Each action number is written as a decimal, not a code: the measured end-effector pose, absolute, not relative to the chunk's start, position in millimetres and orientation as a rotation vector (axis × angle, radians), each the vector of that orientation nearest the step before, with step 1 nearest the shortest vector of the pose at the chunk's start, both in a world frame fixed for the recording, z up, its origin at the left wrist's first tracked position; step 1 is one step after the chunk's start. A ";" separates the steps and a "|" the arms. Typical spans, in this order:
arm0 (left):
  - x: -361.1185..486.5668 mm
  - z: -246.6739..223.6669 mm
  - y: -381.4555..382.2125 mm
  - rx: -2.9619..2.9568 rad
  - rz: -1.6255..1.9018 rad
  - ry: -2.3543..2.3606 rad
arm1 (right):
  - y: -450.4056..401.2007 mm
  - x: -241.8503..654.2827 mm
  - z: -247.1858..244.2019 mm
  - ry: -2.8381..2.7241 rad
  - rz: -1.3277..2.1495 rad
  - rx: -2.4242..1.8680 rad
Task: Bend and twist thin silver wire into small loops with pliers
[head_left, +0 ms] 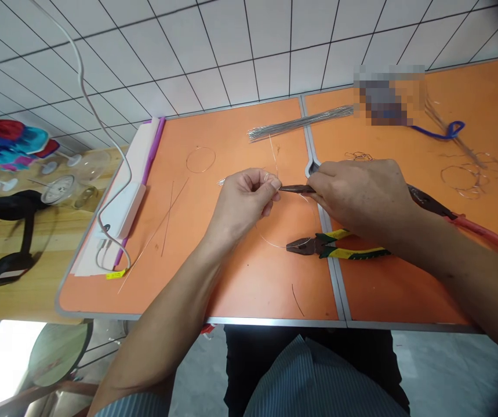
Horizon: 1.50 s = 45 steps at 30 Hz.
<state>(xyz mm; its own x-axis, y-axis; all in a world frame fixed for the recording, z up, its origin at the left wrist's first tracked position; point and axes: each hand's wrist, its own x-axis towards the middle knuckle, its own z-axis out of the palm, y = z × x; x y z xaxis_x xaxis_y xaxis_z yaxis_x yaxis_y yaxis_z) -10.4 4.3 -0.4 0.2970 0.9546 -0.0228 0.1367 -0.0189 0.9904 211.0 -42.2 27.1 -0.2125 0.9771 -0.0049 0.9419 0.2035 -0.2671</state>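
Observation:
Near the middle of the orange table, my left hand (249, 198) pinches a thin wire (273, 152), part of which rises behind the fingers. A larger curve of thin wire hangs below both hands. Closed around a pair of dark-tipped pliers (296, 189), my right hand (357, 188) holds their jaws pointing left, with the tips at my left fingertips. Just below my right hand lie pliers with yellow and green handles (355, 253). The handles of the held pliers are hidden in my palm.
A bundle of straight wires (296, 123) lies at the back. Red-handled pliers (461, 219) are partly behind my right forearm. At the left sit a white power bank (122, 211) with a cable, a wire ring (200, 160) and loose wires. A metal seam (338, 284) crosses the table.

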 end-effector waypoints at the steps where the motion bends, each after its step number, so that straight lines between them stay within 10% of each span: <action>1: -11.1 -0.9 5.0 1.451 0.933 1.082 | -41.8 211.8 26.9 -2.350 0.223 -1.878; 6: -13.2 0.6 8.3 1.408 1.006 1.070 | -38.5 221.5 21.5 -2.541 -0.045 -1.867; 20: 5.1 -4.4 -9.6 1.267 0.687 0.827 | -39.5 209.1 24.3 -1.679 0.810 -1.537; 45: 8.9 -0.7 -14.6 1.052 0.646 0.869 | -51.3 212.1 26.3 -1.935 0.542 -1.585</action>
<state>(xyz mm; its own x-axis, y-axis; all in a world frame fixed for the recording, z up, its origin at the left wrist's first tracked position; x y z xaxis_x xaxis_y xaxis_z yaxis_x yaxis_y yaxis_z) 8.9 -14.6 -0.7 0.5168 0.8037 -0.2948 -0.0507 0.3724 0.9267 212.1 -51.3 26.3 -0.1317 0.9757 0.1753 0.7428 0.2142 -0.6343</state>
